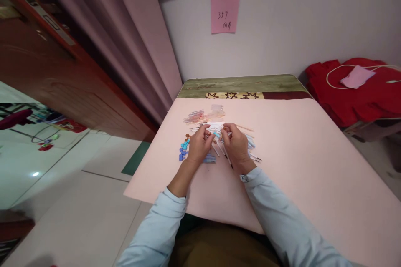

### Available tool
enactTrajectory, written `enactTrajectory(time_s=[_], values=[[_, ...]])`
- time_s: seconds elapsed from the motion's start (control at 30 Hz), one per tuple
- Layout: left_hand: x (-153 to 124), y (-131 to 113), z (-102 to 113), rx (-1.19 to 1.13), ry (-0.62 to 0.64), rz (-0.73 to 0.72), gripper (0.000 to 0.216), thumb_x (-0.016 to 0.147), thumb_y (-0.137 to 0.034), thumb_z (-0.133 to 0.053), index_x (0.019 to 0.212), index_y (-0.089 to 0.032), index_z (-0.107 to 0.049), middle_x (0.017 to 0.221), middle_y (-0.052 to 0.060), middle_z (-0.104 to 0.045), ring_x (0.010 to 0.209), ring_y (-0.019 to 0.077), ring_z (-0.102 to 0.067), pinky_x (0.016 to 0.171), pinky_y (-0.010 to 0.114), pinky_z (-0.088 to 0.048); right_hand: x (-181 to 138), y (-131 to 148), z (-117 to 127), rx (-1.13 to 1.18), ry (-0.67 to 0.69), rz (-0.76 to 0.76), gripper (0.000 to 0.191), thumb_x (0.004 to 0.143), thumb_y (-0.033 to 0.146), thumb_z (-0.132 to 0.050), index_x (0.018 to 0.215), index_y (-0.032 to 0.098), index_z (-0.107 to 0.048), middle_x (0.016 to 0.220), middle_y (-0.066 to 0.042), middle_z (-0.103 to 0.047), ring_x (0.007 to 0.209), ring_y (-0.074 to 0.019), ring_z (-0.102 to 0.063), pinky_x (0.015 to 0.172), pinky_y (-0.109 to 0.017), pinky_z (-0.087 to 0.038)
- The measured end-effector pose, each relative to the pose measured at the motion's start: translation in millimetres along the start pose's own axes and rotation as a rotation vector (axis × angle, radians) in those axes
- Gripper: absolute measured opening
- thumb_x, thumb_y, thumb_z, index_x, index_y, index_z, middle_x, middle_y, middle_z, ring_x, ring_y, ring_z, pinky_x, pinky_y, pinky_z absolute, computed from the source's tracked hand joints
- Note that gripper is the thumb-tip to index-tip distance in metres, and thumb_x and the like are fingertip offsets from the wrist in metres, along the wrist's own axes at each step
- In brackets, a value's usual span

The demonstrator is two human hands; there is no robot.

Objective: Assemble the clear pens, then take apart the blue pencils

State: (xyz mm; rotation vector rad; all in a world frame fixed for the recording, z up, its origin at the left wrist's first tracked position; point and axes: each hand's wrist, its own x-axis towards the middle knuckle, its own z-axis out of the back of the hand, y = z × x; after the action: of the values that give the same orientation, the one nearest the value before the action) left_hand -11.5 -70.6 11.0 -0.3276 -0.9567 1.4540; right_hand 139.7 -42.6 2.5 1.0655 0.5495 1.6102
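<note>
Over the middle of the pale sheet, my left hand [200,144] is closed, with thumb and fingertips pinching a small orange-brown piece. My right hand [235,144] faces it, also closed in a pinch on a small orange-brown piece; the hands are a short gap apart. A light blue piece [216,134] shows in that gap, but I cannot tell whether it is held. White sticks with dark tips [257,159], like pens or fine brushes, lie under and beside my right hand. Left of my left hand are small brown pieces [187,137], turquoise pieces [184,144] and violet-blue pieces [182,155].
Beyond my hands lies a pile of thin reddish and clear sticks [197,117]. Blue sticks [209,158] rest near my left wrist. The pale sheet [291,154] covers most of the table. A red cloth [332,100] with a white cable is at right; a brown door [78,66] stands left.
</note>
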Motion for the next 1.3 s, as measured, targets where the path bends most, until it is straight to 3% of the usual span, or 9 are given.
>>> enactTrajectory(time_s=[0.2, 0.27, 0.37, 0.43, 0.53, 0.67, 0.97, 1.1, 1.3], values=[[5.9, 2.1, 2.4, 0.139, 0.036, -0.014, 0.032, 0.084, -0.026, -0.065, 0.115, -0.019, -0.062, 0.098, 0.007, -0.068, 0.08, 0.0188, -0.062, 0.079, 0.031, -0.047, -1.0, -5.2, -4.2, -0.118, 0.096, 0.037, 0.028, 0.091, 0.035, -0.055, 0.111, 0.021, -0.068, 0.094, -0.004, -0.075, 0.08, -0.0199, -0.067, 0.071, -0.028, -0.044], [4.4, 3.2, 12.5, 0.153, -0.02, -0.032, 0.027, 0.084, -0.023, -0.063, 0.111, -0.019, -0.065, 0.104, 0.008, -0.067, 0.08, 0.0181, -0.06, 0.081, 0.032, -0.047, -1.1, -4.9, -2.8, -0.146, 0.087, 0.062, 0.03, 0.091, 0.033, -0.056, 0.115, 0.02, -0.067, 0.1, -0.006, -0.074, 0.087, -0.0206, -0.067, 0.074, -0.028, -0.044], [-4.7, 9.2, 34.9, 0.15, -0.085, 0.008, 0.013, 0.085, -0.022, -0.059, 0.094, -0.019, -0.068, 0.092, 0.005, -0.066, 0.072, 0.0159, -0.057, 0.074, 0.03, -0.047, -2.0, -0.8, 2.4, -0.168, 0.1, 0.11, 0.024, 0.09, 0.029, -0.057, 0.109, 0.02, -0.069, 0.1, -0.006, -0.073, 0.088, -0.0193, -0.065, 0.073, -0.027, -0.043], [-14.6, 15.0, 50.0, 0.164, -0.079, 0.053, 0.011, 0.085, -0.023, -0.058, 0.081, -0.02, -0.068, 0.083, 0.003, -0.065, 0.07, 0.0155, -0.057, 0.071, 0.028, -0.046, -3.6, 3.0, 5.8, -0.175, 0.199, 0.161, 0.015, 0.09, 0.029, -0.059, 0.094, 0.022, -0.071, 0.091, -0.003, -0.073, 0.08, -0.0171, -0.064, 0.07, -0.026, -0.041], [-31.6, 20.5, 66.4, 0.167, 0.004, 0.098, 0.012, 0.083, -0.024, -0.059, 0.076, -0.021, -0.068, 0.079, 0.002, -0.064, 0.067, 0.0147, -0.056, 0.066, 0.027, -0.044, -8.0, 7.4, 7.5, -0.153, 0.483, 0.316, 0.016, 0.087, 0.036, -0.067, 0.078, 0.022, -0.07, 0.076, 0.001, -0.07, 0.07, -0.014, -0.062, 0.064, -0.024, -0.037], [-50.3, 16.6, 73.3, 0.183, 0.147, 0.109, 0.008, 0.08, -0.026, -0.063, 0.075, -0.021, -0.067, 0.076, 0.001, -0.063, 0.065, 0.0145, -0.055, 0.062, 0.026, -0.041, -15.2, 10.1, 5.6, -0.19, 0.694, 0.509, 0.023, 0.075, 0.043, -0.078, 0.081, 0.022, -0.069, 0.08, 0.0, -0.07, 0.072, -0.0148, -0.062, 0.062, -0.023, -0.034], [-63.3, 12.3, 60.3, 0.247, 0.259, 0.145, 0.01, 0.071, -0.019, -0.067, 0.067, -0.022, -0.059, 0.062, -0.001, -0.059, 0.058, 0.0154, -0.053, 0.053, 0.025, -0.034, -20.5, 19.1, 9.6, -0.391, 0.726, 0.526, 0.016, 0.076, 0.033, -0.076, 0.081, 0.021, -0.067, 0.083, -0.003, -0.07, 0.075, -0.0181, -0.064, 0.06, -0.025, -0.034], [-62.3, 11.8, 61.8, 0.232, 0.204, 0.15, 0.012, 0.074, -0.018, -0.064, 0.066, -0.022, -0.055, 0.062, -0.001, -0.058, 0.057, 0.0152, -0.051, 0.055, 0.026, -0.035, -23.7, 25.7, 14.0, -0.515, 0.721, 0.51, 0.012, 0.082, 0.027, -0.066, 0.09, 0.018, -0.068, 0.089, -0.008, -0.071, 0.078, -0.0217, -0.065, 0.061, -0.028, -0.036], [-61.5, 10.7, 54.7, 0.043, 0.078, 0.224, 0.007, 0.077, -0.022, -0.06, 0.073, -0.022, -0.055, 0.062, -0.004, -0.051, 0.057, 0.0124, -0.047, 0.058, 0.024, -0.037, -31.4, 32.6, 12.1, -0.657, 0.69, 0.41, 0.026, 0.083, 0.015, -0.055, 0.108, 0.014, -0.063, 0.103, -0.015, -0.067, 0.075, -0.0234, -0.065, 0.06, -0.03, -0.038]])
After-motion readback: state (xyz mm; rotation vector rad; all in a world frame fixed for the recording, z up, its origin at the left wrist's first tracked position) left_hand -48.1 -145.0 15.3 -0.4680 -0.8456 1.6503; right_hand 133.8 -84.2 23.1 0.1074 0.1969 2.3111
